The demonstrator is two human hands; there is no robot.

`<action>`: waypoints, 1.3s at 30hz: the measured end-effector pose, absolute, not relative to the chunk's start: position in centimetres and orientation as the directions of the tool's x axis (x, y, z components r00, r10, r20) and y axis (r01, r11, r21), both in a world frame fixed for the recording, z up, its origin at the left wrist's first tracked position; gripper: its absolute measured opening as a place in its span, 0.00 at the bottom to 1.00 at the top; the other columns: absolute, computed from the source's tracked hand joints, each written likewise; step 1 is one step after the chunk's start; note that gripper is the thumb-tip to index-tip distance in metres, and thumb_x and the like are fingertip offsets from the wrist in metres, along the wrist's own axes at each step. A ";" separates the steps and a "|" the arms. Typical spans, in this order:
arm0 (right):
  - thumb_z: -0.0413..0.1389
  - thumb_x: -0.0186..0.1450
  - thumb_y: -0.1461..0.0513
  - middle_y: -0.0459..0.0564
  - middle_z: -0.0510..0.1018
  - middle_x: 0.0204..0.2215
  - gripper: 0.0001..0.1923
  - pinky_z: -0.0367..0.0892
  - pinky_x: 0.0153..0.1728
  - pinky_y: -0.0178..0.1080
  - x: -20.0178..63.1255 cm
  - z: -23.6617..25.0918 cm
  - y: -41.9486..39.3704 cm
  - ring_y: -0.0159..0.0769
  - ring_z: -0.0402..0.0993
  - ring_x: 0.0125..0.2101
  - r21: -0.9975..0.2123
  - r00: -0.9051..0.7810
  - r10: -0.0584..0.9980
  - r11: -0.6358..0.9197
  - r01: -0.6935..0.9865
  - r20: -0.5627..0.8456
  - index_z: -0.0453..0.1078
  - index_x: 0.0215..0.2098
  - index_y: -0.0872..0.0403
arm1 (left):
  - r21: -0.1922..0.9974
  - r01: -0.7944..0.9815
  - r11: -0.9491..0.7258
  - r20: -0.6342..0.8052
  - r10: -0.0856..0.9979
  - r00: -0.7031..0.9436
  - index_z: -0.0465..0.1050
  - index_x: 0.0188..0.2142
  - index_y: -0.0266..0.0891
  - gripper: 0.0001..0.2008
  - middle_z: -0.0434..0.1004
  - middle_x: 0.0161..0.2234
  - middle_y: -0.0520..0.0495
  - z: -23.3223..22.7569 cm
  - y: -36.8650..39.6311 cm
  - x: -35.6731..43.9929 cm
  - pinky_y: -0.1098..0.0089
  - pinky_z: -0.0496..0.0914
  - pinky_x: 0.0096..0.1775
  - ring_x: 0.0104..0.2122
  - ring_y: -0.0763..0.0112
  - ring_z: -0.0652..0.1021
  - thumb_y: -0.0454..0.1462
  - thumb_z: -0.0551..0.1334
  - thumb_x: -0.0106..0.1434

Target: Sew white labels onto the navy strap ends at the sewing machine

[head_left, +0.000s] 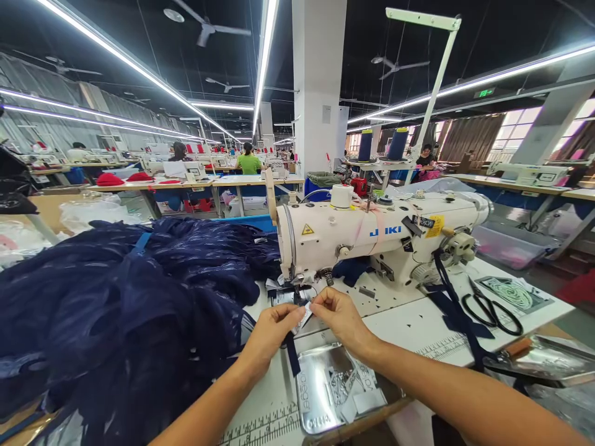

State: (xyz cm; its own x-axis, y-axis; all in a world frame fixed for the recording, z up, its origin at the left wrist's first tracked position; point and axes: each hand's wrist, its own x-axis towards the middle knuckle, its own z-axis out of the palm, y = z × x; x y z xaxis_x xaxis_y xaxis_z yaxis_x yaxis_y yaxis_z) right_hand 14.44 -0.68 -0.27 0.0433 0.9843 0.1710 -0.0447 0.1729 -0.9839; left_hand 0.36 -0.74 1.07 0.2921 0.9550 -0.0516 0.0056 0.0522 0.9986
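Your left hand (273,328) and right hand (343,317) have fingers pinching a small white label (303,319) from opposite sides, near the needle end of the sewing machine (348,230); judged light, pliable and curl-prone, it suits edge holding.

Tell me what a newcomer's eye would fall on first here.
Most likely the big white sewing machine across the middle, then the large heap of dark blue cloth filling the left side. Next, at the near side of the machine's left end, the left hand and right hand pinch a small white label.
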 end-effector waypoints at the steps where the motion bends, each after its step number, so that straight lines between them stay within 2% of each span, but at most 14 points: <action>1: 0.57 0.47 0.58 0.40 0.67 0.16 0.09 0.58 0.27 0.34 14.5 -0.4 -0.7 0.28 0.62 0.21 -0.984 0.041 0.984 0.176 -0.035 0.175 0.62 0.19 0.55 | 0.999 0.030 0.039 -0.046 0.961 0.272 0.73 0.23 0.34 0.16 0.69 0.21 0.52 1.0 -0.7 0.4 0.73 0.60 0.29 0.24 0.74 0.66 0.46 0.65 0.43; 10: 0.56 0.48 0.59 0.40 0.65 0.16 0.09 0.58 0.25 0.34 14.2 -0.8 -0.7 0.28 0.60 0.21 -0.982 0.037 0.982 0.188 -0.010 0.188 0.61 0.18 0.54 | 0.996 0.081 0.030 -0.047 0.977 0.210 0.74 0.22 0.35 0.13 0.69 0.19 0.53 0.8 -0.7 0.7 0.74 0.60 0.27 0.22 0.76 0.65 0.43 0.66 0.41; 14: 0.56 0.51 0.59 0.41 0.66 0.19 0.08 0.61 0.27 0.34 15.0 -1.1 -0.9 0.29 0.63 0.22 -0.977 -0.073 0.976 0.209 0.038 0.206 0.61 0.22 0.54 | 0.991 0.125 0.039 -0.070 0.966 0.248 0.74 0.24 0.36 0.13 0.71 0.22 0.53 0.5 -0.5 0.4 0.74 0.60 0.28 0.23 0.74 0.66 0.45 0.65 0.42; 17: 0.55 0.54 0.61 0.44 0.71 0.26 0.06 0.63 0.31 0.35 17.8 -1.2 -0.2 0.32 0.67 0.29 -0.907 -0.190 0.939 0.330 0.262 0.287 0.64 0.29 0.55 | 0.979 0.204 0.019 -0.073 0.963 0.259 0.73 0.23 0.37 0.14 0.67 0.18 0.55 0.2 -0.3 -0.3 0.75 0.59 0.23 0.19 0.76 0.64 0.47 0.64 0.44; 20: 0.52 0.57 0.67 0.49 0.72 0.31 0.04 0.63 0.35 0.38 22.3 -1.0 1.6 0.35 0.68 0.34 -0.600 -0.180 0.893 0.415 0.684 0.413 0.66 0.32 0.56 | 0.914 0.372 -0.165 0.056 0.956 0.286 0.70 0.20 0.38 0.13 0.63 0.16 0.55 0.2 0.0 -1.1 0.75 0.59 0.21 0.17 0.76 0.64 0.46 0.61 0.49; 22: 0.50 0.58 0.70 0.51 0.72 0.32 0.06 0.63 0.35 0.39 25.0 -0.8 3.2 0.37 0.68 0.35 -0.367 -0.147 0.867 0.348 0.863 0.476 0.67 0.33 0.57 | 0.723 0.517 -0.458 0.311 0.884 0.348 0.70 0.21 0.38 0.11 0.67 0.19 0.53 0.4 0.4 -1.4 0.74 0.61 0.23 0.19 0.73 0.67 0.42 0.58 0.54; 23: 0.50 0.58 0.71 0.52 0.72 0.33 0.08 0.63 0.36 0.39 25.9 -0.7 4.0 0.38 0.68 0.36 -0.281 -0.152 0.856 0.323 0.904 0.495 0.67 0.34 0.57 | 0.547 0.568 -0.615 0.462 0.788 0.408 0.70 0.22 0.38 0.11 0.69 0.21 0.51 0.5 0.8 -1.3 0.73 0.62 0.25 0.21 0.72 0.68 0.39 0.55 0.56; 25: 0.51 0.57 0.71 0.52 0.72 0.35 0.10 0.63 0.37 0.40 26.9 -0.6 5.3 0.39 0.67 0.38 -0.162 -0.190 0.839 0.311 0.936 0.510 0.67 0.36 0.57 | 0.102 0.577 -0.810 0.655 0.491 0.574 0.71 0.25 0.38 0.14 0.71 0.25 0.48 0.5 1.8 -0.8 0.71 0.62 0.28 0.23 0.72 0.69 0.32 0.49 0.60; 27: 0.52 0.57 0.71 0.53 0.72 0.37 0.12 0.62 0.39 0.42 26.8 -0.7 6.3 0.41 0.66 0.40 -0.042 -0.269 0.816 0.336 0.941 0.511 0.67 0.39 0.56 | -0.252 0.490 -0.834 0.650 0.229 0.725 0.69 0.25 0.36 0.17 0.70 0.23 0.47 0.2 2.9 0.0 0.70 0.60 0.28 0.22 0.71 0.67 0.25 0.45 0.59; 28: 0.52 0.57 0.71 0.53 0.72 0.38 0.13 0.61 0.40 0.43 26.4 -0.8 6.7 0.42 0.66 0.40 0.030 -0.317 0.800 0.352 0.936 0.509 0.67 0.40 0.56 | -0.350 0.450 -0.822 0.615 0.160 0.772 0.68 0.24 0.36 0.17 0.68 0.22 0.47 -0.1 3.5 0.4 0.69 0.59 0.27 0.21 0.71 0.66 0.24 0.44 0.58; 30: 0.50 0.57 0.71 0.55 0.72 0.39 0.14 0.60 0.40 0.44 25.7 -0.9 7.4 0.43 0.66 0.40 0.191 -0.414 0.762 0.369 0.910 0.498 0.67 0.41 0.55 | -0.429 0.415 -0.803 0.541 0.140 0.829 0.66 0.22 0.35 0.16 0.67 0.21 0.47 -0.8 4.3 1.1 0.68 0.57 0.26 0.20 0.71 0.65 0.22 0.45 0.56; 32: 0.48 0.58 0.72 0.56 0.72 0.37 0.13 0.60 0.38 0.43 25.1 -1.0 8.0 0.43 0.67 0.39 0.290 -0.470 0.744 0.371 0.882 0.476 0.68 0.38 0.56 | -0.441 0.423 -0.792 0.479 0.190 0.857 0.65 0.21 0.35 0.14 0.67 0.21 0.48 -1.6 4.5 1.3 0.68 0.55 0.26 0.20 0.71 0.65 0.23 0.47 0.56; 35: 0.46 0.59 0.72 0.57 0.74 0.32 0.12 0.60 0.33 0.41 25.2 -1.1 8.4 0.43 0.68 0.34 0.319 -0.493 0.750 0.382 0.867 0.440 0.69 0.34 0.57 | -0.478 0.428 -0.767 0.418 0.230 0.879 0.65 0.22 0.35 0.13 0.68 0.20 0.49 -2.4 4.2 1.0 0.68 0.54 0.28 0.21 0.72 0.66 0.24 0.49 0.58; 39: 0.44 0.61 0.71 0.55 0.73 0.24 0.13 0.59 0.29 0.40 25.9 -1.1 6.9 0.39 0.67 0.26 0.365 -0.553 0.687 0.419 0.831 0.471 0.69 0.38 0.60 | -0.541 0.411 -0.734 0.346 0.251 0.904 0.66 0.23 0.34 0.10 0.69 0.20 0.49 -2.7 3.4 0.3 0.66 0.54 0.29 0.21 0.70 0.67 0.25 0.52 0.57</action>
